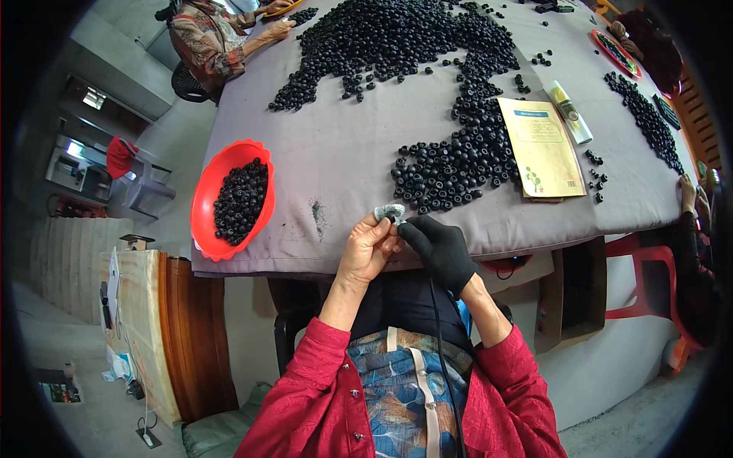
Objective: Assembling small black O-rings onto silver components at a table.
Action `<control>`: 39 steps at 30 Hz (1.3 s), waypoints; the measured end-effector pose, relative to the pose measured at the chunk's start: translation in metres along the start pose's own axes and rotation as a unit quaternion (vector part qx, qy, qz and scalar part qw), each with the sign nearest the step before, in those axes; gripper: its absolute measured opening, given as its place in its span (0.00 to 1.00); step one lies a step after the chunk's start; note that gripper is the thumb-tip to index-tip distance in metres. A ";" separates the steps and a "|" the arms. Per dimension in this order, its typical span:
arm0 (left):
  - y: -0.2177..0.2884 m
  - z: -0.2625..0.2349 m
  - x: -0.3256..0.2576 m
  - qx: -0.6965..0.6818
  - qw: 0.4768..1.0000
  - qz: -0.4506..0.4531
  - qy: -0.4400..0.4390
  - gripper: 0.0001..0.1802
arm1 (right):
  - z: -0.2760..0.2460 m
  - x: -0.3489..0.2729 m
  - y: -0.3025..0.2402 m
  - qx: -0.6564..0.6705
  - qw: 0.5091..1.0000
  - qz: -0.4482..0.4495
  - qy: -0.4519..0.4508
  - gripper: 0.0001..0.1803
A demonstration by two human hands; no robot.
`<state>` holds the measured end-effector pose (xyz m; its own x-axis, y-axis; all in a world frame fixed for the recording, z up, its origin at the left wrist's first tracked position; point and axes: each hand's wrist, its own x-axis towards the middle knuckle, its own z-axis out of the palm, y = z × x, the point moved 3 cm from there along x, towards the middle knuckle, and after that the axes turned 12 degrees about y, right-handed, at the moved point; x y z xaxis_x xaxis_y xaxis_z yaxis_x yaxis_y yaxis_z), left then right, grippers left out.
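My left hand (368, 250) is bare and pinches a small grey pad (388, 211) with a small black ring-shaped part at its edge. My right hand (441, 248) wears a black glove and its fingertips meet the same spot from the right; a black cord (441, 336) runs down from it over my lap. Both hands hover at the near edge of a table covered in grey cloth (336, 164). Just beyond them lies a heap of several small black ring-shaped parts (450, 168).
A red bowl (205, 200) holding black parts sits at the table's left edge. A yellow booklet (542, 149) and a white tube (569, 113) lie to the right. A larger pile of parts (397, 38) covers the far side, where another person's hands (275, 30) work. A red stool (649, 263) stands at right.
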<state>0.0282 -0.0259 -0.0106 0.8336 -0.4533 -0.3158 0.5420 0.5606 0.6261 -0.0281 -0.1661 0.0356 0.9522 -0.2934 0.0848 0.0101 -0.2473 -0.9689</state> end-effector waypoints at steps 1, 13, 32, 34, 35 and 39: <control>0.000 0.001 0.000 0.001 1.000 0.003 -0.010 0.11 | -0.001 0.000 0.000 -0.005 1.000 -0.009 0.004 0.15; 0.000 0.003 -0.001 0.007 1.000 0.002 -0.016 0.10 | 0.000 0.001 0.002 -0.006 1.000 0.001 -0.001 0.16; 0.000 0.004 -0.001 0.013 1.000 0.008 -0.004 0.07 | -0.001 0.001 0.003 -0.017 1.000 -0.009 -0.007 0.17; 0.000 0.004 -0.001 0.017 1.000 0.007 0.000 0.08 | 0.000 0.001 0.003 -0.014 1.000 -0.005 -0.006 0.17; 0.000 0.004 -0.002 0.021 1.000 0.007 0.005 0.08 | 0.000 0.001 0.003 -0.011 1.000 -0.001 -0.005 0.17; -0.001 0.003 -0.001 0.016 1.000 0.010 -0.013 0.08 | -0.001 0.000 0.003 -0.015 1.000 -0.006 -0.006 0.17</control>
<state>0.0270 -0.0279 -0.0087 0.8411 -0.4600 -0.2845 0.5211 0.5480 0.6543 -0.0280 -0.1675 0.0327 0.9559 -0.2786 0.0931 0.0122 -0.2790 -0.9602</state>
